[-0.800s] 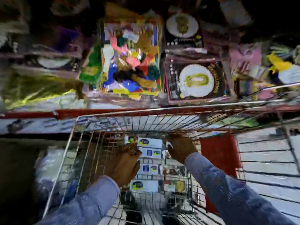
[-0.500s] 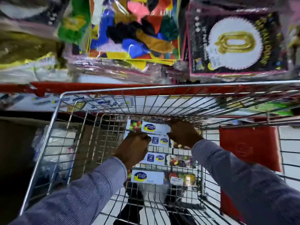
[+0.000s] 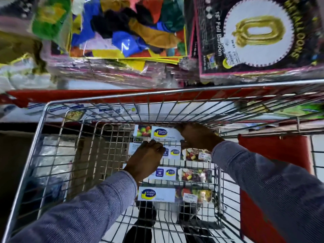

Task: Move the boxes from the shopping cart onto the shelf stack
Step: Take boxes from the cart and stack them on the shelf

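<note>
Boxes [image 3: 173,174] lie in a row on the shopping cart [image 3: 43,116] floor, and my left hand [image 3: 147,160] and right hand [image 3: 196,135] have now closed their grip on the far box [image 3: 163,134], ready for lifting to the shelf.

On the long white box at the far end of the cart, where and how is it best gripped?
By its two short ends, coming down from above. The long white carton with the blue-and-yellow logo lies flat and crosswise in the wire shopping cart, with similar cartons packed close on its near side, so only the ends look free. The right hand is at its right end; the left hand sits near its left.
</note>
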`<state>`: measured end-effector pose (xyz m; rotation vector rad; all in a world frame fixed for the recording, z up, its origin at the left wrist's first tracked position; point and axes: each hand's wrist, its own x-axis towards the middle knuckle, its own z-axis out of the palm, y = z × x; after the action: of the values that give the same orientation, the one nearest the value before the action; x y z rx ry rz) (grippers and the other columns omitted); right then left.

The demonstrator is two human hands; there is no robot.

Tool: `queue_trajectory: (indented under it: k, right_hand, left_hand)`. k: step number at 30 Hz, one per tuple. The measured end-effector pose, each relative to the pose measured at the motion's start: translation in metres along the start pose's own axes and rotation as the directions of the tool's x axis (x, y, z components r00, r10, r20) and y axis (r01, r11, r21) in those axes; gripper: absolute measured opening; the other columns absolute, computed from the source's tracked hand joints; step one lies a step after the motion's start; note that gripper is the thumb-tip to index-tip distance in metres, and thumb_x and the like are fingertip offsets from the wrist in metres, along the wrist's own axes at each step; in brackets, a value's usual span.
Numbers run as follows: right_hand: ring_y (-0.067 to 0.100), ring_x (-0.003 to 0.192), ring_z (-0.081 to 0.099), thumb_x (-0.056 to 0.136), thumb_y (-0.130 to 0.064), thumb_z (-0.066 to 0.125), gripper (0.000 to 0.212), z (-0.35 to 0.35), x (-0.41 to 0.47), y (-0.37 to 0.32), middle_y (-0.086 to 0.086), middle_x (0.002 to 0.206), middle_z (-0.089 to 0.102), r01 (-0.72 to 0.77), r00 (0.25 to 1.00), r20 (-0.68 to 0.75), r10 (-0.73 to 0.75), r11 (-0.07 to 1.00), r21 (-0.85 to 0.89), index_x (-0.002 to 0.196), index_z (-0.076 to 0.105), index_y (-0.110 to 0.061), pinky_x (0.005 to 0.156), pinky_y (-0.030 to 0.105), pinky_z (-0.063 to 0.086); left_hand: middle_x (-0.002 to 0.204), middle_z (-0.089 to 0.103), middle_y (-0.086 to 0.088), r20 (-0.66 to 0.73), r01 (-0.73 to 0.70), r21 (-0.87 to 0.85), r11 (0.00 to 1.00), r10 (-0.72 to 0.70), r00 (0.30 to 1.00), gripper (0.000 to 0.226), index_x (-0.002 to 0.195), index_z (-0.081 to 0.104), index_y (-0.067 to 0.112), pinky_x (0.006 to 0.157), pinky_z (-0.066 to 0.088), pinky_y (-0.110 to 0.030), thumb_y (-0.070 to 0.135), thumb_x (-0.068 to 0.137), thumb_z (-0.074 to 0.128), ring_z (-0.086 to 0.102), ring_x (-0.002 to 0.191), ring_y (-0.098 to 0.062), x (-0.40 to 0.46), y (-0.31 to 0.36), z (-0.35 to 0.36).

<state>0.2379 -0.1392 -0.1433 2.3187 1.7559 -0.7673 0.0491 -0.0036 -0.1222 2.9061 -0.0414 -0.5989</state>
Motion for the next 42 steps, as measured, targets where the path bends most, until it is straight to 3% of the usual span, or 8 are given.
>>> queue_trajectory:
  k: [6, 12, 15, 19, 24, 28, 34, 42]
  right_hand:
    - [0.040, 0.099, 0.065, 0.073, -0.041, 0.051, 0.070, -0.028, -0.027, -0.020, 0.019, 0.114, 0.068, -0.065, 0.975, -0.215, 0.056, 0.997, -0.036, 0.134, 0.048, -0.008, 0.080, 0.042, 0.055]
    - [0.031, 0.058, 0.067, 0.069, -0.044, 0.052, 0.053, -0.086, -0.063, -0.040, 0.009, 0.074, 0.072, -0.109, 0.913, -0.399, 0.087, 0.994, -0.031, 0.112, 0.056, -0.013, 0.054, 0.029, 0.048]
    - [0.030, 0.056, 0.066, 0.069, -0.046, 0.052, 0.052, -0.133, -0.085, -0.059, 0.006, 0.073, 0.072, -0.082, 0.881, -0.470, 0.048, 0.995, -0.052, 0.111, 0.056, -0.015, 0.053, 0.028, 0.046]
    - [0.032, 0.062, 0.066, 0.067, -0.049, 0.051, 0.055, -0.207, -0.123, -0.088, 0.007, 0.077, 0.071, -0.061, 0.817, -0.574, -0.046, 0.984, -0.166, 0.110, 0.060, -0.015, 0.052, 0.029, 0.047]
    - [0.035, 0.056, 0.063, 0.065, -0.049, 0.054, 0.057, -0.316, -0.186, -0.125, 0.006, 0.068, 0.071, -0.036, 0.728, -0.678, -0.101, 0.982, -0.185, 0.115, 0.060, -0.022, 0.051, 0.030, 0.048]
    - [0.035, 0.069, 0.066, 0.065, -0.053, 0.051, 0.057, -0.399, -0.234, -0.143, 0.005, 0.075, 0.072, -0.063, 0.663, -0.740, -0.114, 0.976, -0.207, 0.117, 0.058, -0.030, 0.056, 0.032, 0.047]
    - [0.027, 0.070, 0.066, 0.068, -0.054, 0.056, 0.046, -0.497, -0.287, -0.153, 0.001, 0.083, 0.074, -0.082, 0.548, -0.819, -0.171, 0.963, -0.256, 0.105, 0.063, -0.028, 0.054, 0.028, 0.043]
    - [0.026, 0.070, 0.062, 0.071, -0.059, 0.054, 0.059, -0.582, -0.290, -0.124, 0.004, 0.083, 0.073, -0.154, 0.563, -0.826, -0.031, 0.978, -0.142, 0.113, 0.064, -0.018, 0.065, 0.033, 0.054]
  left_hand:
    - [0.118, 0.071, -0.014, 0.015, 0.005, 0.085, 0.996, -0.006, 1.000, 0.057, 0.122, 0.065, 0.005, 0.088, 0.058, -0.045, 0.005, 0.068, 0.082, 0.068, 0.104, -0.034, 0.002, 0.002, 0.007]
    - [0.138, 0.054, -0.016, 0.036, 0.039, 0.110, 0.993, -0.043, 0.998, 0.059, 0.141, 0.044, 0.005, 0.095, 0.050, -0.047, 0.008, 0.085, 0.064, 0.054, 0.121, -0.037, -0.005, 0.013, -0.004]
    - [0.127, 0.064, -0.011, 0.010, 0.015, 0.083, 0.996, -0.015, 1.000, 0.061, 0.131, 0.058, 0.008, 0.075, 0.058, -0.038, 0.021, 0.075, 0.078, 0.065, 0.109, -0.032, -0.026, 0.025, -0.042]
    - [0.099, 0.076, -0.005, -0.073, -0.032, 0.038, 0.999, 0.035, 0.997, 0.065, 0.100, 0.076, 0.014, 0.043, 0.055, -0.023, 0.030, 0.039, 0.096, 0.074, 0.068, -0.024, -0.070, 0.036, -0.114]
    - [0.123, 0.070, -0.007, -0.247, -0.043, -0.025, 0.999, 0.036, 0.968, 0.061, 0.121, 0.068, 0.015, 0.064, 0.062, -0.034, 0.029, 0.064, 0.088, 0.073, 0.093, -0.027, -0.133, 0.041, -0.219]
    - [0.121, 0.071, 0.009, -0.431, -0.024, -0.017, 1.000, 0.015, 0.902, 0.069, 0.119, 0.068, 0.029, 0.072, 0.057, -0.021, 0.042, 0.055, 0.090, 0.069, 0.102, -0.013, -0.178, 0.047, -0.313]
    - [0.126, 0.065, 0.013, -0.646, -0.025, -0.077, 0.997, -0.031, 0.763, 0.059, 0.122, 0.066, 0.032, 0.091, 0.053, -0.028, 0.039, 0.067, 0.085, 0.063, 0.114, -0.012, -0.218, 0.050, -0.428]
    - [0.123, 0.068, 0.014, -0.718, -0.032, -0.028, 0.999, 0.003, 0.696, 0.060, 0.123, 0.066, 0.033, 0.093, 0.049, -0.026, 0.043, 0.065, 0.079, 0.062, 0.111, -0.007, -0.215, 0.042, -0.531]
